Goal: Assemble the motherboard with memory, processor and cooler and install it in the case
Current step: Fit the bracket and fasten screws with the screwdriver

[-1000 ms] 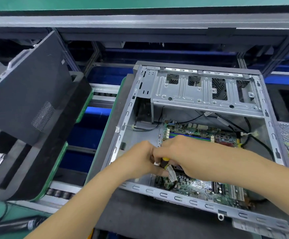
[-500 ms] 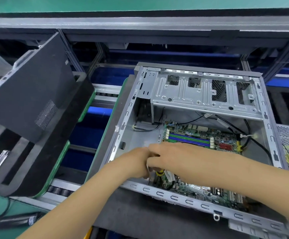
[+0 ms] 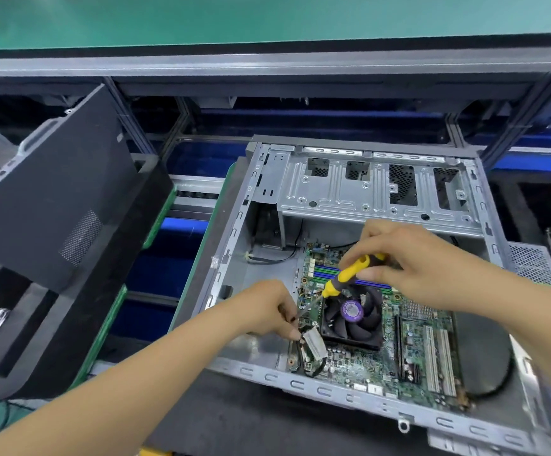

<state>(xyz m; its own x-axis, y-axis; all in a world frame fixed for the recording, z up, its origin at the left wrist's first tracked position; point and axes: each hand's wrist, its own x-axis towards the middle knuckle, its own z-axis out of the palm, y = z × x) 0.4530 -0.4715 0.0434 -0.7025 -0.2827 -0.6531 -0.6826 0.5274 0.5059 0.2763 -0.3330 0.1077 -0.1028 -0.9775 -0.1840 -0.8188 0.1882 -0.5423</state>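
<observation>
While my right hand [image 3: 409, 261] grips the yellow screwdriver [image 3: 349, 274] over the cooler [image 3: 353, 315], my left hand [image 3: 267, 311] pinches its shaft near the tip beside the fan. Motherboard [image 3: 422, 350] lies flat inside the open case [image 3: 359, 189].

Cooler [image 3: 352, 315] on motherboard [image 3: 412, 353] inside case [image 3: 333, 391], side panel [image 3: 53, 192] left

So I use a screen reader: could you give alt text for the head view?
The right hand holds a yellow screwdriver angled down beside the cooler fan on a motherboard inside an open case, while the left hand steadies its tip.
</observation>
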